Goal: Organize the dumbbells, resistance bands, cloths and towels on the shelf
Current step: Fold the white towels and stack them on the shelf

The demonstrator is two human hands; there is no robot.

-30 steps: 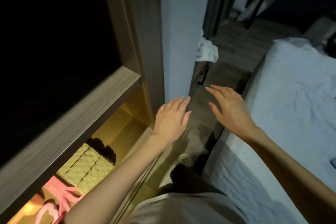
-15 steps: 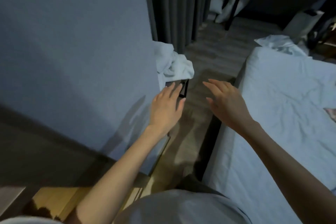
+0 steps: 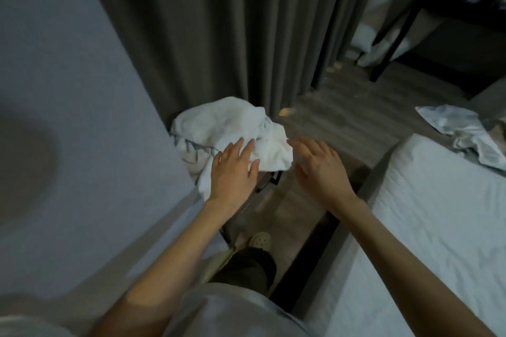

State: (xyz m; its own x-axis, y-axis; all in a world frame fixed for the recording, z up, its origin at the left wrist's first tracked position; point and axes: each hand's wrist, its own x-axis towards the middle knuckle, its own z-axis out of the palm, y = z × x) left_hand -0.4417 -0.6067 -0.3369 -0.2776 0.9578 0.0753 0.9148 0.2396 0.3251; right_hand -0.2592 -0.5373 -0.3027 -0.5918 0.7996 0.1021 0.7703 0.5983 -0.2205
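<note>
Both hands have come forward since half a second back, and your view has swung off the shelf; the white towel [image 3: 232,123] now sits large ahead of you.

- Towel: crumpled heap on a dark-framed stand [image 3: 275,176] at the foot of the grey curtain [image 3: 219,35], tucked against the corner of the blue-grey wall [image 3: 68,90]; shelf itself out of view.
- Your left hand [image 3: 235,169]: palm down over the towel's near edge; fingers straight and slightly spread, gripping nothing; whether they press the cloth or hover just above it, you cannot tell from here.
- Your right hand [image 3: 319,169]: just beside the towel's right edge, fingers straight and close together, empty; apparently not yet touching.
- Bed [image 3: 424,227] along your right; a second crumpled pale cloth [image 3: 465,131] lies at its far corner, well apart from both hands.

Step in hand, as judged: reaching to collect the towel; nothing lifted yet, so this item is at its very start.

Next move calls for: closing both hands on the heap from either side, gathering the loose folds so none trail; lifting clear of the stand's frame; the towel is soft and will sag, so take a full handful.
</note>
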